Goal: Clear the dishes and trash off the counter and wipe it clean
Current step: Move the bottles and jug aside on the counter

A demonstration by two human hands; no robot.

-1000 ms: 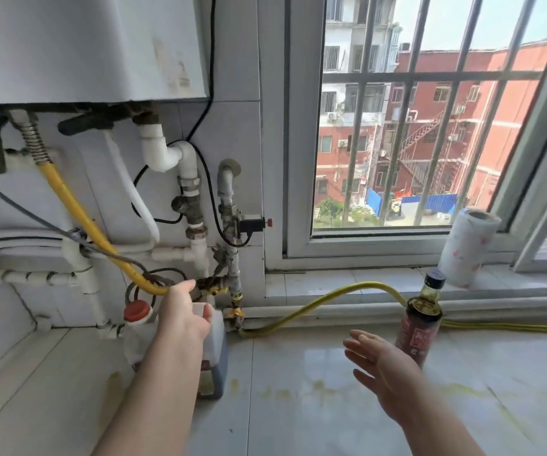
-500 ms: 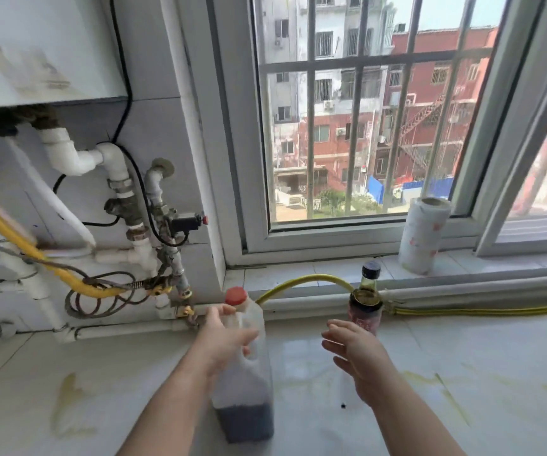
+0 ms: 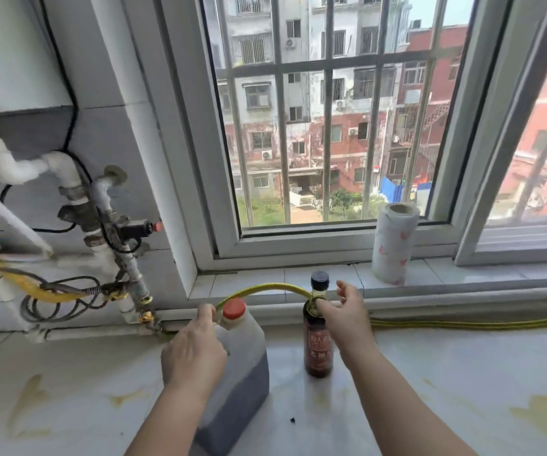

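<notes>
Fingers [image 3: 208, 315] of the left hand [image 3: 196, 353] curl round the handle of the plastic jug [image 3: 249, 373]; the dark liquid inside likely makes it weighty and sloshy. The right hand [image 3: 344, 319] pinches the neck of the glass sauce bottle [image 3: 317, 352], which looks fragile and slick, so a lower hold seems safer. Both stand on the stained counter [image 3: 446, 390], toward its far edge.

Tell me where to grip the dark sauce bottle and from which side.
Take the dark sauce bottle at its narrow neck just under the black cap, coming from the right, where the right hand curls round it. It stands upright, and the jug crowds its left side.
</notes>
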